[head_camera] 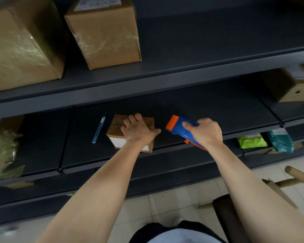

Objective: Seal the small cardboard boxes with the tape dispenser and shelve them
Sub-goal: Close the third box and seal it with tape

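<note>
Dark grey metal shelving [209, 71] fills most of the view: long flat boards in tiers, each with a paler front lip, joined end to end at small black clips. The recesses under the boards lie in shadow. Below the shelving, the floor [174, 204] is pale square tile with thin grout lines. At lower right stands a light wooden chair [296, 174] with a dark seat [225, 216] — the light there soft and even.
</note>
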{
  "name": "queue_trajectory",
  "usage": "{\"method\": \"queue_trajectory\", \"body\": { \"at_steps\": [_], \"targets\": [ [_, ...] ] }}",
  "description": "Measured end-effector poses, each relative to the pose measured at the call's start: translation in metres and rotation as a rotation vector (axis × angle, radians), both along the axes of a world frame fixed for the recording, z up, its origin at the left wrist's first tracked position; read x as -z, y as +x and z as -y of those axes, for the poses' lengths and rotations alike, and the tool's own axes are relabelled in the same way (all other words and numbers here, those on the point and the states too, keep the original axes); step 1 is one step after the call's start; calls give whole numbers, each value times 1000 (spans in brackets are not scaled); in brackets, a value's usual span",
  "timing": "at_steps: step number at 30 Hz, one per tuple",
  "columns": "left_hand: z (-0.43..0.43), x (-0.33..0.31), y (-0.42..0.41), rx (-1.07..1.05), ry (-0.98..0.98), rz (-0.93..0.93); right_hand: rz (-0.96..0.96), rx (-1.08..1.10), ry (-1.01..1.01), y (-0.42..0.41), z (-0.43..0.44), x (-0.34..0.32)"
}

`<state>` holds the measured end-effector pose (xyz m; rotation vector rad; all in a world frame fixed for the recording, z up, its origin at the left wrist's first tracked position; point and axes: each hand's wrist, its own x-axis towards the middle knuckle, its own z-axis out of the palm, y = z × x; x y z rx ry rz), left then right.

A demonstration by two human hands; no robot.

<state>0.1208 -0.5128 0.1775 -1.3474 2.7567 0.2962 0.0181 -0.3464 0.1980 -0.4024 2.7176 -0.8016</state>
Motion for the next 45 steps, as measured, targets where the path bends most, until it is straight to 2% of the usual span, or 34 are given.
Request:
{"method": "queue_trajectory", "body": {
  "at_steps": [7,13,19,24,29,31,32,33,35,37,40,42,45],
  "targets": [
    [-4,2,1,62,-54,-7,54,30,-45,7,-4,5],
    [3,2,9,245,-64,-52,51,61,-119,4,-7,4],
    [-1,4,13,277,-79,-95,97,91,-210,2,-9,3],
    [3,2,16,261,-13,-113,100,79,-258,5,-15,-5],
    [-7,4,16,269,-115,-37,160,67,-321,6,-21,-5],
    [-3,-2,17,252,-2,-21,236,34,-396,7,-26,-6],
    [0,-10,17,228,122,-47,275,12,-438,6,-28,-5],
    [4,-18,18,202,276,-127,309,-10,-475,6,-30,-3],
    [8,-32,22,139,588,-419,352,-53,-529,8,-34,0],
    [1,-45,29,43,775,-634,389,-93,-580,11,-34,2],
    [-13,-50,35,-53,1128,-633,450,-139,-648,17,-32,0],
    [-22,-45,36,-90,1261,-615,467,-161,-660,18,-32,-1],
    [-36,-35,35,-243,1371,-723,479,-189,-638,18,-36,-2]
  ]
}}
